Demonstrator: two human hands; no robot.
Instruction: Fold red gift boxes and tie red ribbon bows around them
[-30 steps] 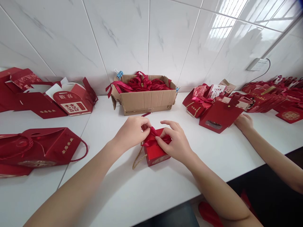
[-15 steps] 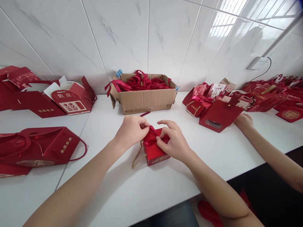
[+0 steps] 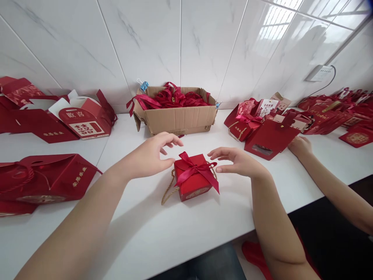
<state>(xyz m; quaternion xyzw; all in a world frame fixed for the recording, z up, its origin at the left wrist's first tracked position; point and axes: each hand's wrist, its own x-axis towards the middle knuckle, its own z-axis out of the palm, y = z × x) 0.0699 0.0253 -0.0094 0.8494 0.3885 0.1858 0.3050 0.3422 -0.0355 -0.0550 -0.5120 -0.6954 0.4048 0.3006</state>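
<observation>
A small red gift box [image 3: 194,188] sits on the white table in front of me. Across its top lies a tied ribbon bow [image 3: 196,169], its tails spread to both sides. A twisted rope handle [image 3: 168,193] hangs off the box's left side. My left hand [image 3: 153,154] hovers at the box's left, fingers apart and holding nothing. On the other side, my right hand [image 3: 237,161] is also open, fingertips close to the right end of the bow.
Behind the box stands a cardboard box [image 3: 182,119] filled with red ribbons. Red gift boxes [image 3: 87,120] and a red bag [image 3: 58,179] lie at left. More red boxes [image 3: 271,136] stand at right, beside another person's hand [image 3: 300,147]. A socket [image 3: 319,73] is on the wall.
Both my hands have let go of the ribbon and moved apart, left hand leftward and right hand rightward. The bow now lies fully visible on the box.
</observation>
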